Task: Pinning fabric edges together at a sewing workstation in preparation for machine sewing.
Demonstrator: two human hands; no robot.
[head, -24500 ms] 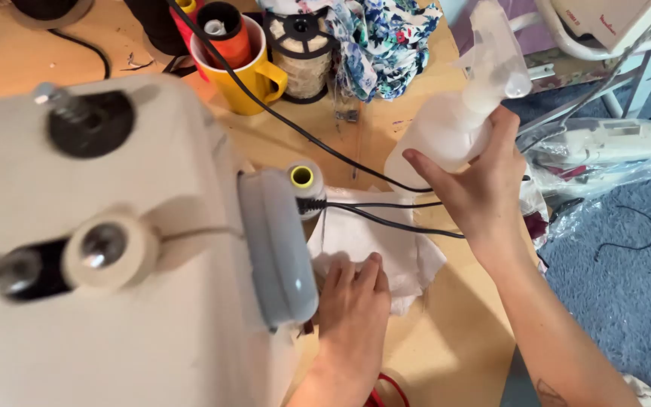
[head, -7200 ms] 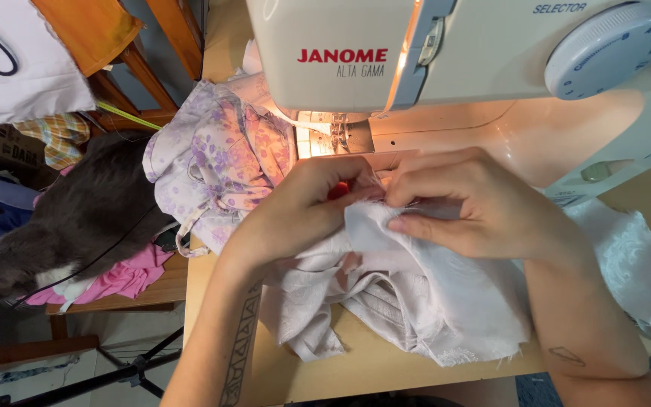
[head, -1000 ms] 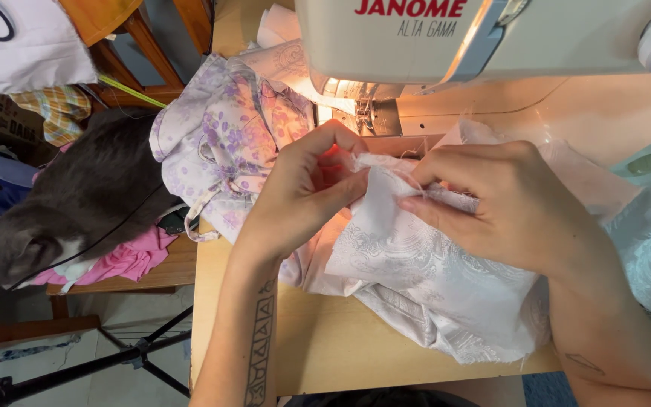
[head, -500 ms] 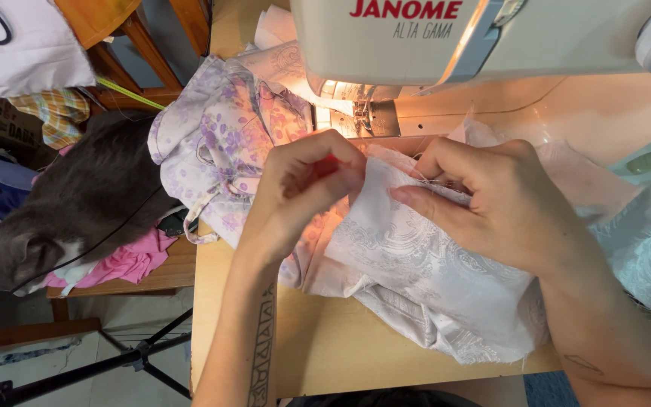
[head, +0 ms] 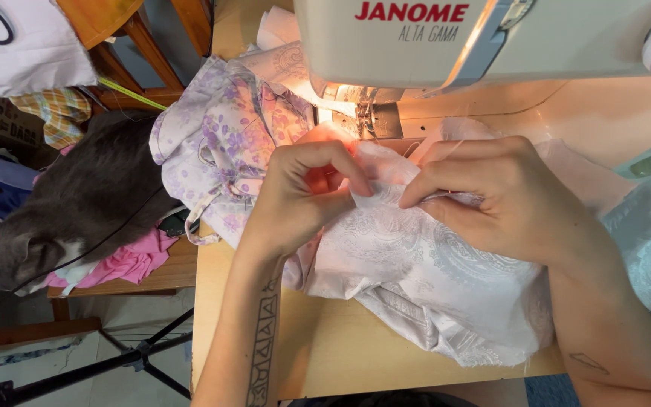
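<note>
A pale white patterned fabric (head: 431, 279) lies bunched on the wooden table (head: 340, 354) in front of a cream sewing machine (head: 506, 38). My left hand (head: 303, 196) pinches a fold of that fabric at its upper edge, with a small red thing half hidden under its fingers. My right hand (head: 499, 203) grips the same fold from the right, fingertips almost touching the left ones. Both hands sit just in front of the lit needle area (head: 363, 120).
A lilac floral cloth (head: 227, 143) is heaped at the table's left end. A grey cat (head: 77, 211) lies on a wooden stool to the left, over pink cloth (head: 129, 264). A black tripod leg (head: 99, 369) crosses the floor below.
My hands have drawn closer together on the fold of the white fabric, and the left fingers now cover more of the red thing. The cat has hardly moved.
</note>
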